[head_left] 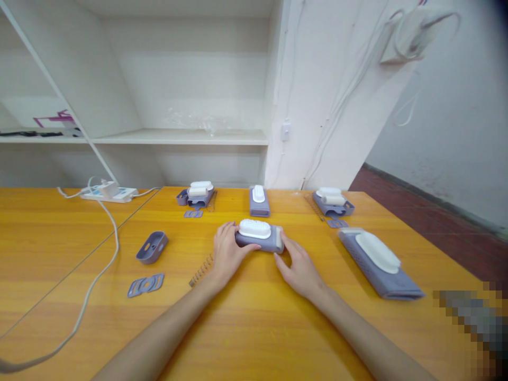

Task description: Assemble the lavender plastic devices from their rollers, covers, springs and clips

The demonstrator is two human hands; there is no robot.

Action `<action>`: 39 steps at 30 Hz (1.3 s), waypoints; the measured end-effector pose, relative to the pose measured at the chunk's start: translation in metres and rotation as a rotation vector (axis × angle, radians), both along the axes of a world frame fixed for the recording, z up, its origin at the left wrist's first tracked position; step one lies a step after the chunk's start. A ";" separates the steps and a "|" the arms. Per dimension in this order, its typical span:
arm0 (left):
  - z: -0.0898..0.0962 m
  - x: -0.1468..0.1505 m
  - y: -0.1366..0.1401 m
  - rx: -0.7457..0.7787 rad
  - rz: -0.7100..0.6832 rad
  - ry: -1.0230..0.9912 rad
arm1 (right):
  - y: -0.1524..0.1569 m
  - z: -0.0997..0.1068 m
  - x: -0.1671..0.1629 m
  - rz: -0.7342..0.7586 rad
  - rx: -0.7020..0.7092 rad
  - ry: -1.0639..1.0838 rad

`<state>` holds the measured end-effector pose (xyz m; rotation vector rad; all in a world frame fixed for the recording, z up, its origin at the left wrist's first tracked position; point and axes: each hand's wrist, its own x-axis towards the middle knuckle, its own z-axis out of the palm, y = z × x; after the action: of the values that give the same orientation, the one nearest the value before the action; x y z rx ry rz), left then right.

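Between my hands a purple-grey plastic housing (pixel 265 244) lies lengthwise on the table. A white oval brush (pixel 255 228) with bristles facing up sits on top of it. My left hand (pixel 230 248) grips the housing's left end, its thumb along the near side. At the pale right end, my right hand (pixel 297 264) holds it between thumb and fingers. A coil spring (pixel 201 270) lies beside my left wrist, partly hidden by it. Farther left are an oval purple-grey cap (pixel 152 247) with holes and a flat slotted plate (pixel 145 285).
Similar housings with white brushes stand at the back left (pixel 200 194), back middle (pixel 259 201) and back right (pixel 332 202), some with loose parts. A larger one (pixel 379 263) lies right. A power strip (pixel 109 191) and its white cable (pixel 113 217) occupy the left. Shelving (pixel 182 136) rises behind.
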<state>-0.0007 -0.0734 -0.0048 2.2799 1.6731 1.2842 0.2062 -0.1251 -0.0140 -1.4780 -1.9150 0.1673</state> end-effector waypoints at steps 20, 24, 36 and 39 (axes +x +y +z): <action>0.001 -0.006 0.017 -0.241 -0.142 -0.204 | -0.004 0.013 0.001 0.039 -0.100 -0.021; 0.003 -0.006 0.017 -0.218 -0.147 -0.131 | -0.002 0.010 0.001 0.025 -0.093 0.031; 0.015 -0.008 0.006 0.025 -0.133 0.292 | 0.005 -0.007 0.004 0.009 -0.060 0.051; 0.019 -0.007 0.004 0.038 -0.116 0.325 | 0.004 -0.006 0.004 0.024 -0.054 0.041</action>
<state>-0.0081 -0.0697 0.0144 2.6823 1.5783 0.9717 0.2106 -0.1213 -0.0197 -1.4760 -1.9098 0.2594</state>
